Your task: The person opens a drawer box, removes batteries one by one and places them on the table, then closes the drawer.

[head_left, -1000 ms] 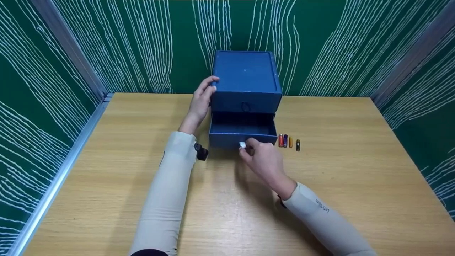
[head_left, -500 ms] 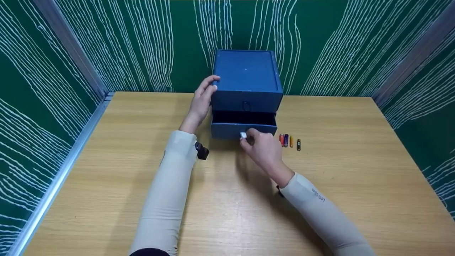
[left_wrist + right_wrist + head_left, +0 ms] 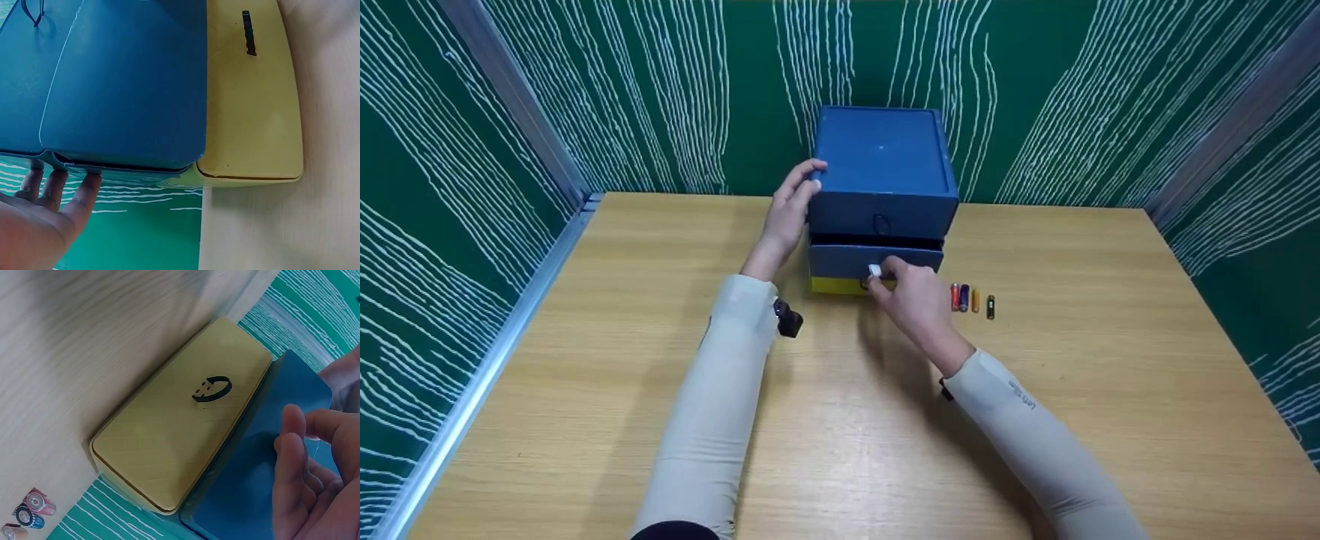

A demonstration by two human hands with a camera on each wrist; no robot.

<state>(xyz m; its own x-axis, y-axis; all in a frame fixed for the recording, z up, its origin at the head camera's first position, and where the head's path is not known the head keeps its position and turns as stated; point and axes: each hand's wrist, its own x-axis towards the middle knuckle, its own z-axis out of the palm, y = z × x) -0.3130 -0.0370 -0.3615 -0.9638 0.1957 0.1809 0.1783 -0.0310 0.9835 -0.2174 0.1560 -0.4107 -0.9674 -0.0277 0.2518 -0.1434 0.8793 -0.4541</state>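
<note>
A blue drawer cabinet [image 3: 885,150] stands against the back wall. Its middle blue drawer [image 3: 840,259] juts out slightly, with a narrow dark gap along its top. Thumb and index finger of my right hand [image 3: 919,300] pinch at the front of this drawer, where the handle is hidden; a small white patch shows at the fingertips. In the right wrist view, the right hand [image 3: 315,478] overlaps the blue front. My left hand [image 3: 787,214] rests on the cabinet's left side, fingertips at the top edge. In the left wrist view, its fingers [image 3: 81,202] are extended against the side.
Below is a yellow bottom drawer [image 3: 174,427] with a black loop handle [image 3: 216,391]. Several batteries [image 3: 964,298] lie on the wooden table [image 3: 1072,360], right of the cabinet. Green walls [image 3: 1035,90] with white lines enclose the table.
The middle drawer has slid back into the cabinet with my right hand, hiding its inside and revealing the yellow drawer below. My left hand has stayed on the cabinet's side.
</note>
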